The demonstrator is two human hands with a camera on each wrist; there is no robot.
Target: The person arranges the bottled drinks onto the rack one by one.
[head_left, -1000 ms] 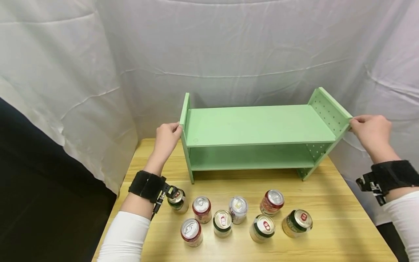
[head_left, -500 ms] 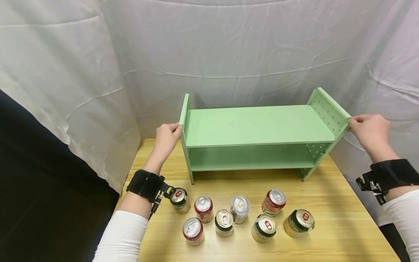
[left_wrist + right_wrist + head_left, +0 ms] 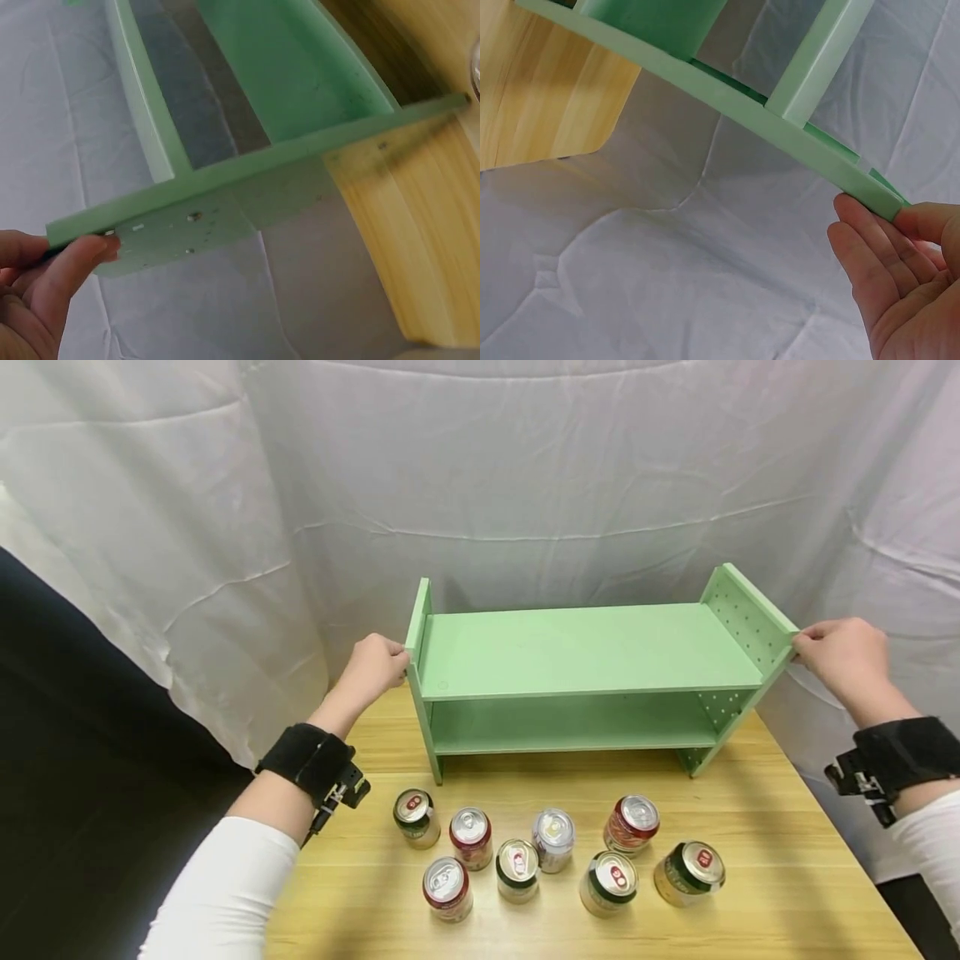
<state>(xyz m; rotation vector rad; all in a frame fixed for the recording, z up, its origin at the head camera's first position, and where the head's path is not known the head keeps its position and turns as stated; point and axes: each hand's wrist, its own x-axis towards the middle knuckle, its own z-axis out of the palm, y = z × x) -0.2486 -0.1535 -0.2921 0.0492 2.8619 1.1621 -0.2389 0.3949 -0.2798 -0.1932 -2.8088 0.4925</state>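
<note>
From where I'm standing, the green shelf (image 3: 592, 652) is upright towards the far edge of the wooden surface (image 3: 382, 747), its right end nearer the right edge. The person has hold of both ends: the left hand (image 3: 379, 661) pinches the left side panel by its upper front corner, and the right hand (image 3: 844, 648) grips the matching corner opposite. I'd guess it's stiff board, not fragile, light enough for two hands but awkward for one given its width. The painted faces look smooth, so a fingertip pinch could slip; a lower hold around both side panels would probably feel steadier.

Eight drink cans (image 3: 517, 872) are scattered in front of the shelf, leaving little room to bring it forward. The nearest, a green-rimmed can (image 3: 416, 819), sits just before the left front foot. Pale cloth (image 3: 540, 460) hangs beyond the far edge and would likely brush anything pushed back. The surface's near edge is out of my view.
</note>
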